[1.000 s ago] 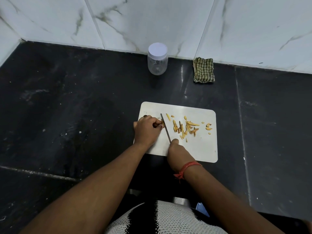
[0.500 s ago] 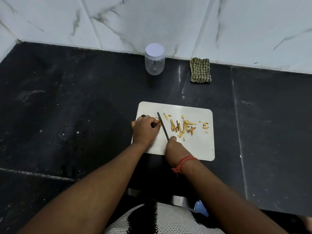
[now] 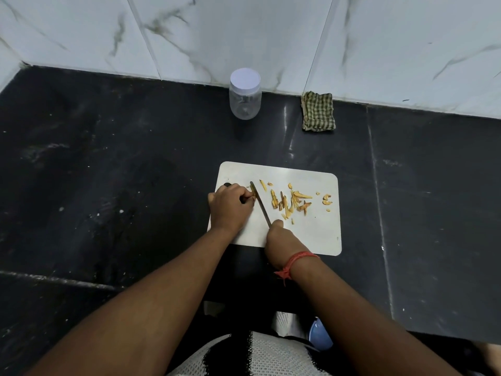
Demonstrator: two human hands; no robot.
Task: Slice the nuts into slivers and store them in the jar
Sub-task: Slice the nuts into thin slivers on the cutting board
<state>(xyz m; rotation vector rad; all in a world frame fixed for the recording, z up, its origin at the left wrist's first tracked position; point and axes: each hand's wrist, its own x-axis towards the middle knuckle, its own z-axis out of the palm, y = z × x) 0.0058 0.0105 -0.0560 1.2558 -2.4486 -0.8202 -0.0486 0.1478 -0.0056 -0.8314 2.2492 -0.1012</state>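
Observation:
A white cutting board (image 3: 314,234) lies on the black counter. Several yellow-brown nut slivers (image 3: 291,202) are scattered across its middle and right. My left hand (image 3: 230,206) sits at the board's left end with curled fingers pinching a nut that is mostly hidden under them. My right hand (image 3: 280,244) grips the handle of a thin knife (image 3: 260,203), whose blade runs diagonally up to my left fingertips. A clear plastic jar (image 3: 245,95) with a white lid on stands by the back wall.
A folded green checked cloth (image 3: 318,112) lies against the marble wall, right of the jar. The counter's front edge runs near my body, and a seam crosses the counter to the right of the board.
The view has shifted slightly. Both hands stay at the board's left end, and the knife blade remains against the nut under my left fingers.

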